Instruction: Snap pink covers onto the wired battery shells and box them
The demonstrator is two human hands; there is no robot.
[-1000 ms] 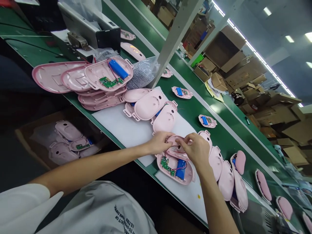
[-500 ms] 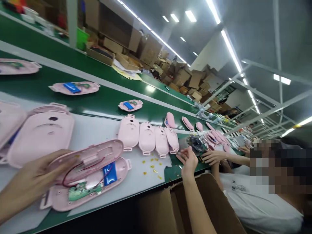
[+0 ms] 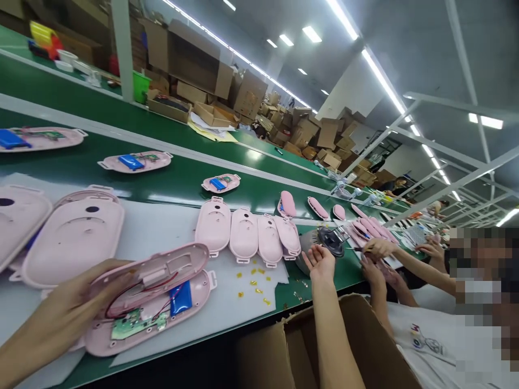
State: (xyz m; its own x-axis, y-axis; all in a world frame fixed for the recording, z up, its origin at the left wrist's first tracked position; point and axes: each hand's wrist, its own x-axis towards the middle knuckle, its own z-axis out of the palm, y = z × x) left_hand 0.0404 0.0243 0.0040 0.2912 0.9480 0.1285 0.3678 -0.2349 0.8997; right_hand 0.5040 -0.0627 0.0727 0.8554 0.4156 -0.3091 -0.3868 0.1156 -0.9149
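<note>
My left hand (image 3: 101, 283) is closed on the upper half of a pink plastic casing (image 3: 182, 262), held tilted over its lower half (image 3: 133, 343). Inside the lower half lie a green circuit board (image 3: 132, 322) and a blue battery pack (image 3: 180, 298), with thin red wires running up to the upper half. My right hand (image 3: 323, 263) is raised palm up, fingers apart and slightly bent, beside a grey cylinder with a dark top (image 3: 330, 241). I see nothing in that hand; whether it touches the cylinder I cannot tell. Small yellow pieces (image 3: 253, 283) lie scattered between my hands.
Several pink casings (image 3: 244, 235) stand in a row behind the white mat (image 3: 162, 216), with larger ones (image 3: 77, 237) at left. Open halves with batteries (image 3: 140, 161) sit on the green belt. A cardboard box (image 3: 292, 346) is below the table edge. Co-workers' hands (image 3: 381, 248) are at right.
My right hand has moved slightly right, closer to the grey cylinder, with its palm turned up more. My left hand still holds the casing half. The view has shifted a little.
</note>
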